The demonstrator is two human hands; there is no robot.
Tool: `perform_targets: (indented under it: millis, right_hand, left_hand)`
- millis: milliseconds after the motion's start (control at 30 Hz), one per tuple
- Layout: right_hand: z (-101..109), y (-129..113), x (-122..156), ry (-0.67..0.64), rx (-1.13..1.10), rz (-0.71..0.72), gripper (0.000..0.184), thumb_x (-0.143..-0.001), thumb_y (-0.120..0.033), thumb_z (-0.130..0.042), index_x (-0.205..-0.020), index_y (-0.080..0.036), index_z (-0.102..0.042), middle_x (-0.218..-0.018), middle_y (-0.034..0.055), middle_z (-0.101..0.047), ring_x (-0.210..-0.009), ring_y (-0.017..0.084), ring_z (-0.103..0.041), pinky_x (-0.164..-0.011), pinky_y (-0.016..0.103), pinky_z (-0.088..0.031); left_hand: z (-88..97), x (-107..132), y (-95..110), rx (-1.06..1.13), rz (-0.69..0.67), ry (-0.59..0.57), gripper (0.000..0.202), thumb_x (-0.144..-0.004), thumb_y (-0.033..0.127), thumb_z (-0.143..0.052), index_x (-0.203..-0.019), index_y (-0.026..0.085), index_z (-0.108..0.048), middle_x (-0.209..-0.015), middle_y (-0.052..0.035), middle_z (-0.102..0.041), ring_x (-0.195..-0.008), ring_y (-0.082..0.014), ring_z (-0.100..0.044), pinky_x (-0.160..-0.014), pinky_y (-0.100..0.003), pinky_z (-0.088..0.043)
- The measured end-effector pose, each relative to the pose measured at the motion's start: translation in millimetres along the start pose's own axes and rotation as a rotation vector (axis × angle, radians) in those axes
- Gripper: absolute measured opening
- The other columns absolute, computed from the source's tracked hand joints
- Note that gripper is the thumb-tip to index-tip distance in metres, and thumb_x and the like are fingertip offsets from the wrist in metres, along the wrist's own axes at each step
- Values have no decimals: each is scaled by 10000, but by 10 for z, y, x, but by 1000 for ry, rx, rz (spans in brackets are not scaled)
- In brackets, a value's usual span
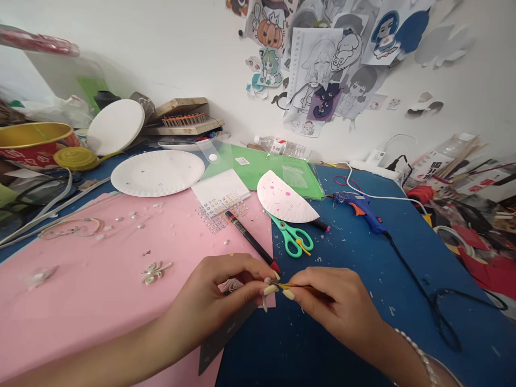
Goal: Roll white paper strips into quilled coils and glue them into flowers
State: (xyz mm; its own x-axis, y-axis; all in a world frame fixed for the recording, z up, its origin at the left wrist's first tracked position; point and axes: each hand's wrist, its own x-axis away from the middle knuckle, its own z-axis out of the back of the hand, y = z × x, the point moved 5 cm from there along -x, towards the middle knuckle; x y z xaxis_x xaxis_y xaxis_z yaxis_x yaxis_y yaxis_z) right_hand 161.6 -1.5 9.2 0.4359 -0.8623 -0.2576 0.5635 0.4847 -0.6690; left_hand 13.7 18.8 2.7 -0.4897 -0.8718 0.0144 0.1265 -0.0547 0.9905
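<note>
My left hand (226, 285) is closed in a pinch on a small whitish strip (265, 302), with a pale bead-like bit at its top. My right hand (341, 295) grips a thin yellow tool (285, 285) with a pointed dark tip, which meets the piece at the left fingertips. Most of the tool is hidden in the right hand. Behind my left fingers a coiled whitish ornament (232, 285) partly shows, near a dark grey flat sheet (226, 336). A curled ornament with a pearl (153, 272) lies to the left on pink paper (100, 301).
Beyond my hands lie a black marker (252, 239), green-handled scissors (293, 236), a folded spotted paper plate (286, 199) and a rhinestone sheet (220, 212). A blue glue gun (360, 209) trails its cord on the right. A white plate (159, 172) sits at the back left.
</note>
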Motion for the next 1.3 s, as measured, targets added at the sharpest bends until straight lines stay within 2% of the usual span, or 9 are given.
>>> perform_targets:
  millis: [200,633,800,1067,1300]
  right_hand:
    - [-5,-1,-4,-25,-6,-9,150,-824,-217,-494,-754,-172,-619,-594,-34,-595,-516,52,-512,-509,149,-342]
    - [12,-5,-7,29,-5,7,126,-809,-187,-507,-739,-170,-610,-569,-46,-573,-494,44,-489,-496,143,-336]
    - [10,-13,4,24,-2,23,129,-815,-187,-499,-758,-179,-614,-591,-44,-595,-503,47,-507,-500,144,-344]
    - [2,-34,18,71,87,125,136,-830,-187,-484,-782,-166,-610,-627,-23,-621,-547,68,-544,-539,167,-373]
    - [0,-71,45,149,192,203,148,-838,-195,-473,-797,-143,-606,-615,8,-615,-525,94,-540,-526,205,-391]
  left_hand:
    - [1,-2,-12,-18,-27,2,142,-767,146,-552,-821,198,-673,-715,6,-677,-622,-101,-623,-582,-148,-470]
    - [28,13,-37,-41,-16,50,143,-751,147,-576,-823,218,-677,-729,23,-684,-617,-96,-625,-589,-138,-472]
    - [16,-4,-41,-13,-12,15,139,-758,136,-567,-799,203,-682,-686,16,-680,-609,-95,-624,-572,-131,-469]
    - [-17,4,-71,129,45,6,121,-764,156,-562,-773,177,-680,-638,7,-675,-554,-107,-630,-553,-163,-503]
    - [4,-2,-62,112,3,29,148,-763,137,-563,-785,208,-691,-628,25,-674,-553,-89,-624,-555,-133,-493]
